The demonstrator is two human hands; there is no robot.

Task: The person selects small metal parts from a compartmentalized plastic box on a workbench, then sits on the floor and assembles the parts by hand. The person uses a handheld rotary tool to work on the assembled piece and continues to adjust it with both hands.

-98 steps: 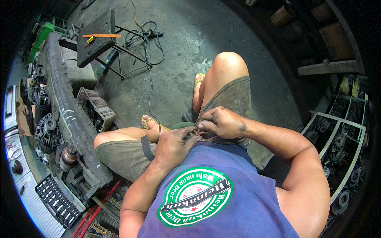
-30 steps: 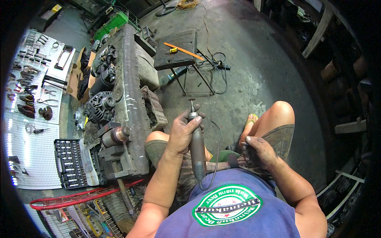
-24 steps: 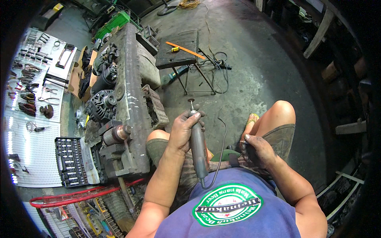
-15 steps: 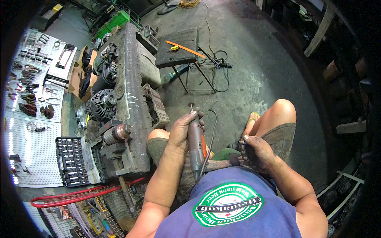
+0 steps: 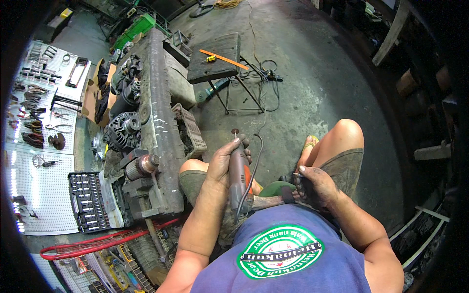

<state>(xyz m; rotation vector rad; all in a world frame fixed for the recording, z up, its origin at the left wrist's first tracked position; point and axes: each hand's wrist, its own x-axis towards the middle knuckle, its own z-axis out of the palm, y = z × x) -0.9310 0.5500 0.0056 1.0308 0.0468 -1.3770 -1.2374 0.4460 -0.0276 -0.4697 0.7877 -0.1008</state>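
Note:
My left hand [image 5: 228,158] is wrapped round a grey and orange rotary tool [image 5: 239,178], a small handheld grinder, held over my lap. At its far end a thin shaft carries a small reddish-brown cutting disc [image 5: 235,131], pointing away from me and touching nothing. The tool's dark cord [image 5: 260,146] loops past its right side. My right hand [image 5: 315,181], its fingers dark with grime, is curled closed above my right thigh. A tiny bit seems to show at its fingertips, too small to name.
Left of me stands a workbench [image 5: 159,122] with a copper-wound armature [image 5: 142,167] and an alternator [image 5: 123,128]. Beyond it hang pliers on a white pegboard [image 5: 39,188], beside an open socket set [image 5: 90,200]. Ahead, a small stool [image 5: 215,66] bears an orange strip [image 5: 224,59] and a yellow-handled tool [image 5: 209,59].
The rotary tool has turned slightly in my left hand, and its cord has shifted at the near end. The right hand stays closed in nearly the same place. The whole view has shifted slightly.

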